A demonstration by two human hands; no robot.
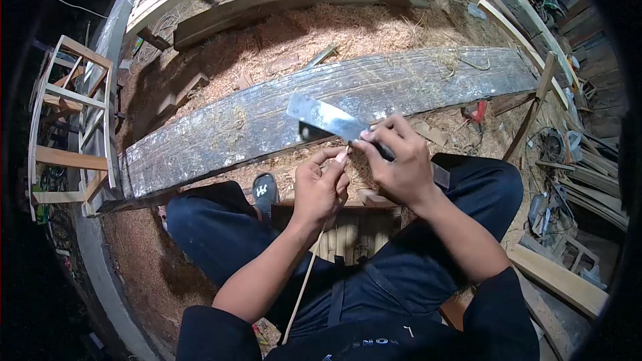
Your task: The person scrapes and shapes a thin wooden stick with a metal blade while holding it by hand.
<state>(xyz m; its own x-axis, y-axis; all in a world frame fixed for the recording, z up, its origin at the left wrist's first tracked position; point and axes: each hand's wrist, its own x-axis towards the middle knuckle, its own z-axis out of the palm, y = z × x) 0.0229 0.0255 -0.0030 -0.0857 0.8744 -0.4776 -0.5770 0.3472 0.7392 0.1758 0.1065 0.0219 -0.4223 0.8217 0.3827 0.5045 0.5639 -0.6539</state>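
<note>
My left hand [319,186] is closed in a pinch on a thin pale strip [306,287], bamboo or rattan by its look. The strip's long end trails down past my wrist across my lap, and its short tip is at my fingertips. In my right hand [403,160] is a broad-bladed knife [326,116], gripped where the blade meets the handle. Its shiny blade points up and left, over the near edge of a worn wooden plank [221,127]. Both hands are close together above my lap, the knife's base just above the strip's tip.
Wood shavings [267,60] cover the floor around the plank. On the left stands a wooden frame [73,157] with slats. A red-handled tool [476,112] lies near the plank's right end. Boards [558,281] and scrap wood are piled at right. A long beam [294,3] lies behind.
</note>
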